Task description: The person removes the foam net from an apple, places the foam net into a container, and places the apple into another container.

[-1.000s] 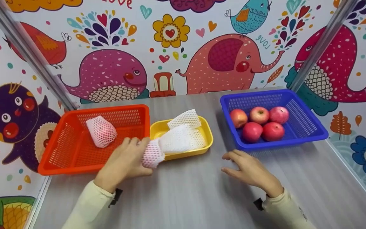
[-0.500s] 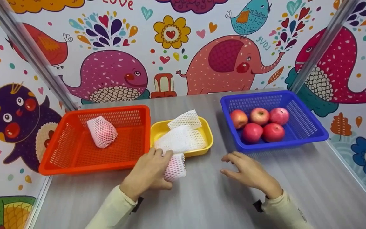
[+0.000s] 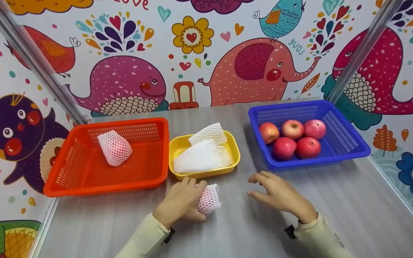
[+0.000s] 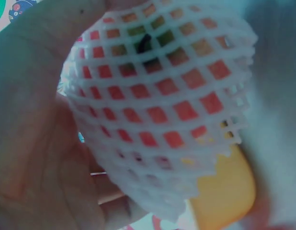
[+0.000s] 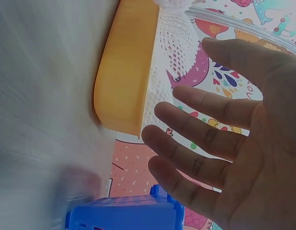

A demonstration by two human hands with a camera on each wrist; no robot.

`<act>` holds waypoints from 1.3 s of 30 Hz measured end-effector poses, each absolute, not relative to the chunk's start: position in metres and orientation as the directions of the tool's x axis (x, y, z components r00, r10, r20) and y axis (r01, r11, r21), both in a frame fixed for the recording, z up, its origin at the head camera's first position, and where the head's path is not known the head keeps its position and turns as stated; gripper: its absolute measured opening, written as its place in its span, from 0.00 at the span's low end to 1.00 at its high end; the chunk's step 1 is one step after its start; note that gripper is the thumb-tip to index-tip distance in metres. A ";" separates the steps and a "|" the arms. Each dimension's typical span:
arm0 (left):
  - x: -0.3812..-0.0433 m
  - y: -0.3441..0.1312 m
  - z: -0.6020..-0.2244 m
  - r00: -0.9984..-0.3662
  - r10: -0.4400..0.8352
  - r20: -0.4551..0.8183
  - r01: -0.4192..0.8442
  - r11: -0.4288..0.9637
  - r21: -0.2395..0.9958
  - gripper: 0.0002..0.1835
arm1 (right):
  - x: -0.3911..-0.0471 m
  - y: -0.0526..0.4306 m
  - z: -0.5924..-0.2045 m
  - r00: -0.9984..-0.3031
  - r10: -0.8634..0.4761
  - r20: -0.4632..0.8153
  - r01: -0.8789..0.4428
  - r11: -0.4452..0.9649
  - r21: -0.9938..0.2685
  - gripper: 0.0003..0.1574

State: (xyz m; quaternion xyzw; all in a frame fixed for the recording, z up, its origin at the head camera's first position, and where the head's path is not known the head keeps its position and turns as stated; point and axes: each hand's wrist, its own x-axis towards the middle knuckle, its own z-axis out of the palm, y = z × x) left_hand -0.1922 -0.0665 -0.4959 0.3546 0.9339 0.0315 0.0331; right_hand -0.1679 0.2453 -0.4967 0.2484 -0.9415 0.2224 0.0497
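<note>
In front of the yellow basket (image 3: pixel 233 163), my left hand (image 3: pixel 183 201) grips an apple in a white foam net (image 3: pixel 209 199). The left wrist view shows the apple's red skin and dark stem through the mesh (image 4: pixel 157 91), with my fingers and thumb round its side. My right hand (image 3: pixel 281 193) hovers over the table, fingers apart and holding nothing, just in front of the blue basket (image 3: pixel 342 157). White foam nets (image 3: pixel 199 157) lie in the yellow basket. Several bare apples (image 3: pixel 284 148) sit in the blue one.
An orange-red basket (image 3: pixel 84 190) on the left holds another netted apple (image 3: pixel 116 148). Baskets stand in a row on the grey table (image 3: pixel 242 229). Walls with cartoon animals (image 3: pixel 256 71) close off the back and both sides.
My left hand has moved right with the netted apple, from the orange-red basket's front corner to in front of the yellow basket. The right hand has stayed nearly still.
</note>
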 end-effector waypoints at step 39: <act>-0.190 -0.076 -0.499 -0.693 0.720 0.045 0.698 0.654 0.292 0.41 | -0.168 0.231 -0.504 -0.842 -0.492 0.221 -0.538 0.747 -0.391 0.17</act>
